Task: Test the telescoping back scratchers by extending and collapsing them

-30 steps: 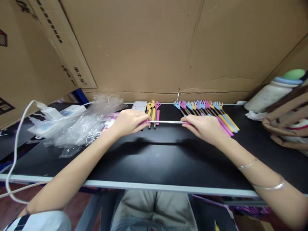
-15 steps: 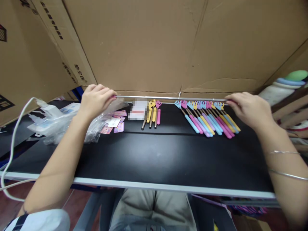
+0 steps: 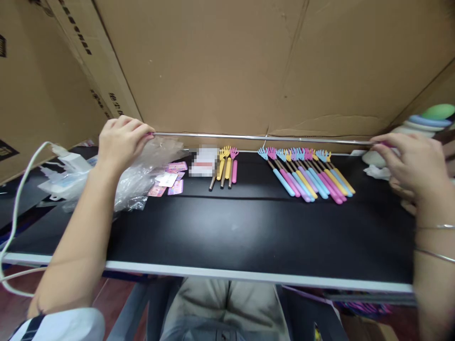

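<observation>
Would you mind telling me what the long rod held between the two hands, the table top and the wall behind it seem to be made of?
The rod looks like polished metal: thin, silvery, with a bright glint along it. The table top seems a smooth black laminate or plastic with a soft sheen and a pale edge; which one is unclear. The wall is brown cardboard, matte, with creases and flap seams.

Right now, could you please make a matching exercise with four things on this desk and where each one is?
Things:
1. telescopic metal rod
2. row of back scratchers
3. clear plastic bag
4. white charger

Places:
A. far left of the black desk, with a white cable
B. stretched in the air between the left hand and right hand
C. lying right of centre on the desk
D. just under the left hand

Pairs: 1-B, 2-C, 3-D, 4-A
</observation>
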The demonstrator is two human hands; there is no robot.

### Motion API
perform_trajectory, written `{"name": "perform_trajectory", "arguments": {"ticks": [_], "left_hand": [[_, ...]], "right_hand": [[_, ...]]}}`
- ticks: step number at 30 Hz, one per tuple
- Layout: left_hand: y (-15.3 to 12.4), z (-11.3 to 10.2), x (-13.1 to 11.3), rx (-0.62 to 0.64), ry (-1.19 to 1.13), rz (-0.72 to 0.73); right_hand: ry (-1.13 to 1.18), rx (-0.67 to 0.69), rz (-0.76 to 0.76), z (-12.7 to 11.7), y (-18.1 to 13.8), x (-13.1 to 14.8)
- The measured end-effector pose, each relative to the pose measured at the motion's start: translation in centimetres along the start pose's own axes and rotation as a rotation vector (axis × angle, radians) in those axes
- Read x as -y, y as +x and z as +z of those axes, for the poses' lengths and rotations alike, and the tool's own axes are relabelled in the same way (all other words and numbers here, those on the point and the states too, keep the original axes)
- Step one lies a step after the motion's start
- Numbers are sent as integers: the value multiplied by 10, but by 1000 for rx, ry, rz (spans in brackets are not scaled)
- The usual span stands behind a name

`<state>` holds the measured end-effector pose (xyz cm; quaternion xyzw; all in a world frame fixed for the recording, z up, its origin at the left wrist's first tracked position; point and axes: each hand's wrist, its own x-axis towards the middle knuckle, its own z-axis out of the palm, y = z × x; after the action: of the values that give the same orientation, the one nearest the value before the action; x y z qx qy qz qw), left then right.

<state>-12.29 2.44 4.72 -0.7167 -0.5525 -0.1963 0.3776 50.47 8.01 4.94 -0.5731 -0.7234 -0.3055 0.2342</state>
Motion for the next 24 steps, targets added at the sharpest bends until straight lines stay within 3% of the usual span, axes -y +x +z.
{"name": "perform_trajectory", "arguments": {"ticks": [7,17,24], "left_hand": [[1,-4,3,31,28,-65],[0,8,1,-8,49,22],[-5,19,7,-54,62,69]], "right_hand": [[-25,60,-13,-1,-1,-5],[-19,85,25,0,-2,-1],[-158,-14,37,-3,-1,14]]}}
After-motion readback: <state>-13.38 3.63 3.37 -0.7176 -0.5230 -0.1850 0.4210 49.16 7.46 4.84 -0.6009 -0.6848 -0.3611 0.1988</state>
